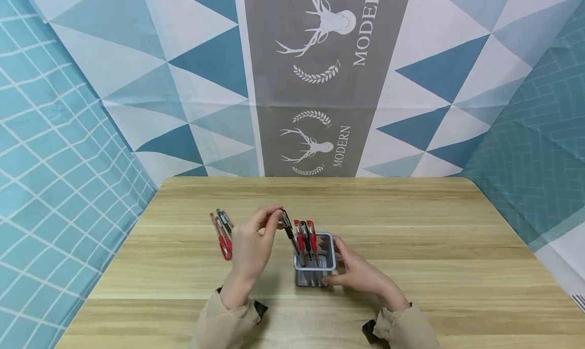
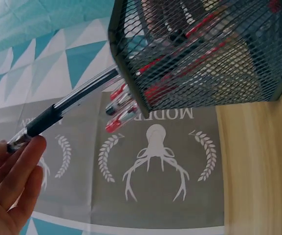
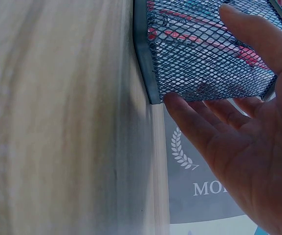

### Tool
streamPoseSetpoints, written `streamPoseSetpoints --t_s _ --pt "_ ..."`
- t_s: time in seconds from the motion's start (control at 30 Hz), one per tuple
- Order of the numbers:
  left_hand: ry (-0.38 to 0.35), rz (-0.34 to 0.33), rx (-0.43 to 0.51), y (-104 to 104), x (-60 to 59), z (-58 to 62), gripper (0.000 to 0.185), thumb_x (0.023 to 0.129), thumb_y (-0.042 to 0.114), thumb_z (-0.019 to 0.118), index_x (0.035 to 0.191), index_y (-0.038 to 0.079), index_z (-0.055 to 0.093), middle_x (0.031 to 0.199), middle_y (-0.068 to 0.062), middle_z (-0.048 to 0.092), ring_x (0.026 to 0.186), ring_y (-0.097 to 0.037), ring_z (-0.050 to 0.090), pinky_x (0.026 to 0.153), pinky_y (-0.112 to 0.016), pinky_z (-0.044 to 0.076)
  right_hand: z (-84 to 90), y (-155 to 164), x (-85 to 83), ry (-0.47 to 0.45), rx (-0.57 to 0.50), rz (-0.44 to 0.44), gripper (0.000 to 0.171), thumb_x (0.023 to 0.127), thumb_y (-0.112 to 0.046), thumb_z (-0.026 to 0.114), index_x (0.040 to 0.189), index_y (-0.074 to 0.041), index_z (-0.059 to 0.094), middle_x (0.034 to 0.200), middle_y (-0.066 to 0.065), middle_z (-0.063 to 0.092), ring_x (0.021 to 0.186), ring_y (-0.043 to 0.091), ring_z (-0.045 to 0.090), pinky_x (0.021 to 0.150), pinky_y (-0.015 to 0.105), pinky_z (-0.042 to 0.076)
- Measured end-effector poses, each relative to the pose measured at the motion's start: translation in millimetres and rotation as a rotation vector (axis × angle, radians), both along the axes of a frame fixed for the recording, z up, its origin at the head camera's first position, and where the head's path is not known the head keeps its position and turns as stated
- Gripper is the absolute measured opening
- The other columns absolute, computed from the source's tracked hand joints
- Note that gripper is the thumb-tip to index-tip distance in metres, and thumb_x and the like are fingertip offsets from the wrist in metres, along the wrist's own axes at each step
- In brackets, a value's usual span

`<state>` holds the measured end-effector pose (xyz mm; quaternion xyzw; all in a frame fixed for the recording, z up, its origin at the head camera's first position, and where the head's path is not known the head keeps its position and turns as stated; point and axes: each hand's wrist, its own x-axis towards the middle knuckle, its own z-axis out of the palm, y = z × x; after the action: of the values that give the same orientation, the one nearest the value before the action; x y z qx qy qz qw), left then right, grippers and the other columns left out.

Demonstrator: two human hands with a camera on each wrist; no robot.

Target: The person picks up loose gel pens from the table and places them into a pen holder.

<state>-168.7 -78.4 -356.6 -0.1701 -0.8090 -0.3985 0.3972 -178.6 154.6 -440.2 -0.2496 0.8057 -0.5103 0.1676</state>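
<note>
Near the centre of the head view, the left hand (image 1: 252,242) pinches the top end of a black pen (image 1: 288,227) between thumb and fingertips; the pen leans with its lower end inside the mesh pen holder (image 1: 314,267). In the left wrist view the fingers (image 2: 18,166) close on the pen's black cap end at the left edge, while its clear barrel runs up and right behind the holder's rim. The right hand (image 1: 361,274) lies against the holder's right side, fingers straight and spread along the mesh, thumb at the lower front corner; the right wrist view shows fingertips (image 3: 180,105) touching the mesh wall. Red pens (image 1: 307,237) stand upright in the holder. A few loose pens (image 1: 222,231) lie on the table (image 1: 434,247) just left of the left hand
</note>
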Motion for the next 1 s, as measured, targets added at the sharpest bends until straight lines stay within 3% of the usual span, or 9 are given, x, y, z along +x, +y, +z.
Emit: streamPoseSetpoints --t_s 0.23,0.57,0.77,1.0 --pt "-0.186 -0.044 -0.038 7 -2.8 -6.4 0.016 0.088 0.019 0.059 0.093 0.008 0.069 0.075 -0.003 0.069 0.060 -0.007 0.063 0.051 -0.016 0.047 0.7 0 -0.8 -0.004 0.005 -0.010 0.091 0.071 -0.025 0.076 0.141 -0.023 0.019 0.128 0.013 0.046 0.111 0.031 0.053 0.093 0.042 0.044" --pt "-0.360 -0.067 -0.079 12 -7.0 -14.9 0.017 0.088 0.021 0.059 0.095 0.009 0.068 0.082 -0.005 0.070 0.062 -0.008 0.063 0.057 -0.017 0.049 -0.1 0 -0.5 0.001 0.000 -0.009 0.089 0.071 -0.025 0.076 0.140 -0.024 0.019 0.127 0.012 0.046 0.108 0.028 0.055 0.091 0.037 0.045" --pt "-0.406 -0.069 -0.091 14 -8.4 -18.8 0.017 0.088 0.021 0.059 0.095 0.009 0.067 0.081 -0.006 0.070 0.061 -0.008 0.064 0.057 -0.018 0.050 -0.8 1 -0.8 -0.001 0.006 -0.008 0.089 0.072 -0.026 0.076 0.141 -0.024 0.019 0.127 0.012 0.046 0.108 0.028 0.056 0.090 0.037 0.046" --pt "-0.393 -0.055 -0.107 16 -10.6 -22.3 0.015 0.087 0.022 0.060 0.091 0.011 0.069 0.077 -0.003 0.070 0.052 -0.003 0.055 0.049 -0.016 0.044 -1.0 1 -1.5 0.007 0.011 -0.010 0.091 0.071 -0.026 0.076 0.141 -0.025 0.018 0.128 0.013 0.045 0.108 0.029 0.055 0.091 0.038 0.045"
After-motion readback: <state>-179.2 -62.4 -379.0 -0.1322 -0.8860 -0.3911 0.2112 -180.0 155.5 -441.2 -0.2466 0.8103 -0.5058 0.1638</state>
